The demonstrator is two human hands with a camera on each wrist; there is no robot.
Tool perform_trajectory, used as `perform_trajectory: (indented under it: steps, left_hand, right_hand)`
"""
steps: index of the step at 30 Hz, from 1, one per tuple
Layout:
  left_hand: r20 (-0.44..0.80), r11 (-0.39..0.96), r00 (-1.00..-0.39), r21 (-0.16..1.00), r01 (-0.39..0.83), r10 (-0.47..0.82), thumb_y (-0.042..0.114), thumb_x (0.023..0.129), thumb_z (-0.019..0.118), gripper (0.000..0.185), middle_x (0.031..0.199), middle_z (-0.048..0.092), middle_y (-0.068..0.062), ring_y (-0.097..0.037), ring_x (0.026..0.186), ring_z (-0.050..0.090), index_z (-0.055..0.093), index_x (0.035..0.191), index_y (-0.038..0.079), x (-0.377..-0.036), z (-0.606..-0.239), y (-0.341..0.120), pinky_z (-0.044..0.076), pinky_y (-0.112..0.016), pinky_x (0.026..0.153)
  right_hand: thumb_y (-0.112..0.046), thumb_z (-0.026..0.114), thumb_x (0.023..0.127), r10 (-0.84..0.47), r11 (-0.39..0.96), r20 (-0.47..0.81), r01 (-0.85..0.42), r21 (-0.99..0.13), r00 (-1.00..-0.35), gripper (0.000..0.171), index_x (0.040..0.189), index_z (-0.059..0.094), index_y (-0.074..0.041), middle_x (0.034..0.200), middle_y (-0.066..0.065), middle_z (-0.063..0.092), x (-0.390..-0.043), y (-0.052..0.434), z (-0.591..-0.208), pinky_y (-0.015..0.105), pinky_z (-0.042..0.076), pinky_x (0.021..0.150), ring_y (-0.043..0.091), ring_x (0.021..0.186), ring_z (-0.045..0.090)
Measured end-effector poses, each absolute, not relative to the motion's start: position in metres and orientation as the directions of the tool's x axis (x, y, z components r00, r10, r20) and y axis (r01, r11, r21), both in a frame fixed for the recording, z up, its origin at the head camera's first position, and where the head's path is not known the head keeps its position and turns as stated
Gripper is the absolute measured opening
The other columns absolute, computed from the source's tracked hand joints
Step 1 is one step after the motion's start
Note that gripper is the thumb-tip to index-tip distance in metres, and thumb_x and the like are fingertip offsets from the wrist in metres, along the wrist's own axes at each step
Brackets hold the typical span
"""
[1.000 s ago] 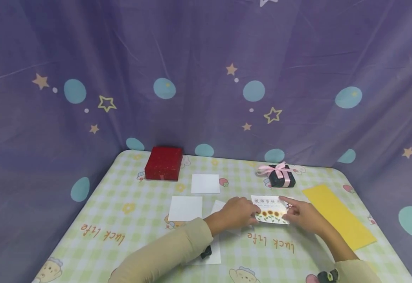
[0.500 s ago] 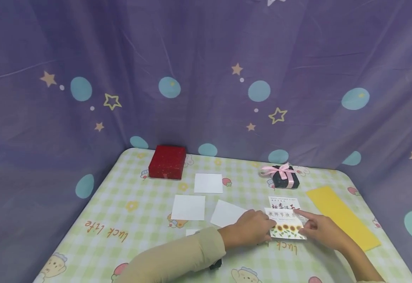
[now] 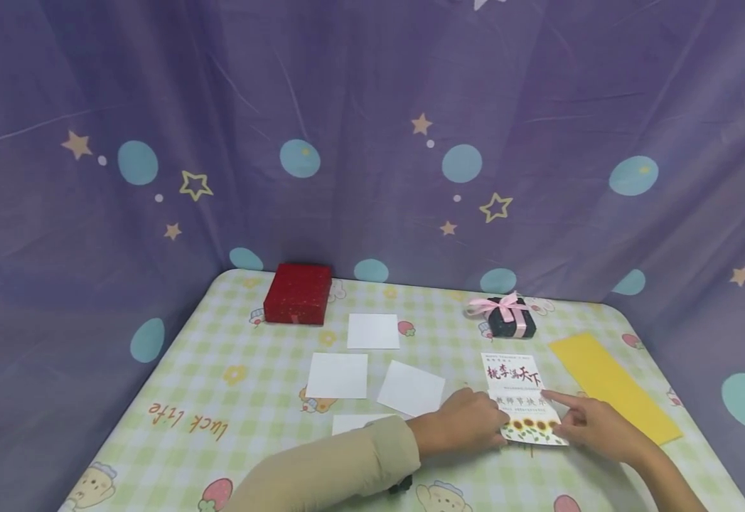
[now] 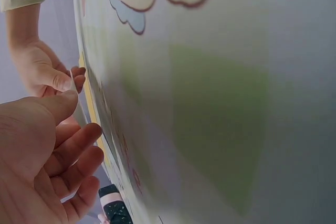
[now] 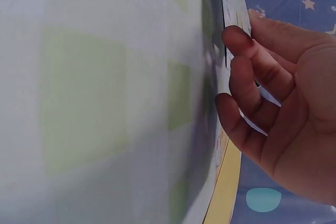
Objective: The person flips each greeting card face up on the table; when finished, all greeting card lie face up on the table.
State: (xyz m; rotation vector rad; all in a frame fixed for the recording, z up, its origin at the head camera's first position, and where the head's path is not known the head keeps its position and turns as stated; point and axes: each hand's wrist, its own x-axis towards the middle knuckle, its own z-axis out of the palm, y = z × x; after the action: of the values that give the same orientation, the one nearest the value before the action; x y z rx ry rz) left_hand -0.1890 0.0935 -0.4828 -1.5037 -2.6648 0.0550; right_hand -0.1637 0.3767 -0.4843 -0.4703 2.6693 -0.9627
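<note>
A white card printed with sunflowers and Chinese characters (image 3: 526,416) is held by both hands on the right of the table. My left hand (image 3: 465,423) pinches its left edge. At its right edge my right hand (image 3: 596,428) grips it, the index finger stretched along the upper side. Directly behind lies a white card with large red characters (image 3: 507,370); its near edge meets the sunflower card, and I cannot tell whether they are joined. The left wrist view catches the held card (image 4: 79,109) edge-on between thumb and fingers. In the right wrist view, curled fingers (image 5: 265,72) hold it.
Several blank white cards (image 3: 337,375) lie left of the hands, one partly under the left sleeve. A red box (image 3: 298,293) stands at the back left. A dark gift box with pink ribbon (image 3: 510,318) sits back right, and a yellow sheet (image 3: 615,387) lies far right.
Both hands have drawn the sunflower card toward the near side and slightly right, uncovering the red-lettered card behind it. The blank card near the left hand is now in fuller view.
</note>
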Motion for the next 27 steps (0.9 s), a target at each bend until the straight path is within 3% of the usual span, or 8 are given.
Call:
perform_trajectory:
  steps: [10,27]
  left_hand:
    - [-0.003,0.488,-0.49,-0.07,0.87,0.872,0.053,0.099,0.058,0.026,0.09,0.068,0.016,0.0,0.072,0.057,0.072,0.108,0.033,-0.188,-0.49,0.103,0.039,-0.019,0.06]
    - [-0.045,0.475,-0.478,-0.072,0.877,0.877,0.055,0.099,0.057,0.025,0.091,0.065,0.017,0.0,0.074,0.055,0.072,0.108,0.036,-0.187,-0.488,0.11,0.04,-0.02,0.063]
  right_hand:
    - [-0.029,0.075,0.092,-0.401,0.723,-0.161,-0.204,-0.66,-0.902,0.064,0.146,0.053,-0.001,0.071,-0.011,0.06,-0.159,0.383,-0.486,0.021,0.039,0.05,-0.003,0.056,0.043]
    - [-0.019,0.071,0.095,-0.472,0.682,-0.161,-0.244,-0.689,-0.867,0.051,0.138,0.058,0.005,0.073,-0.012,0.06,-0.159,0.392,-0.489,0.021,0.04,0.051,-0.005,0.058,0.044]
